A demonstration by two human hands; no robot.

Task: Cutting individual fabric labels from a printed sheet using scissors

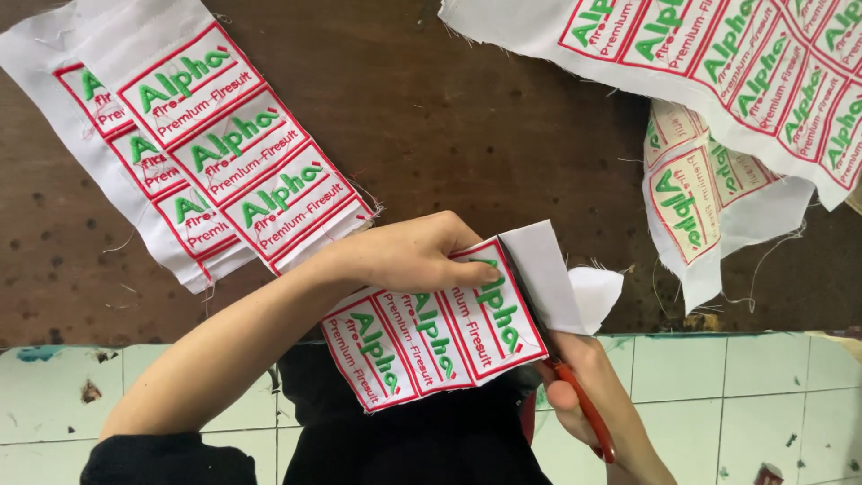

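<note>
White cloth strip of badges (431, 337) is pinched taut by the left hand (409, 256) at the bench's front edge, so scissors (584, 409), gripped by the right hand (597, 395), cut cleanly.

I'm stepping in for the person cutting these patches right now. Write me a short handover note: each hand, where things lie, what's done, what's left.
Left hand: pinches the top edge of the strip of embroidered patches.
Right hand: holds the red-handled scissors, blades at the strip's right edge, where a white offcut folds away.
Done: cut strips lie on the brown table, upper left.
Left: the uncut patch sheet at upper right; loose pieces beneath it.
</note>
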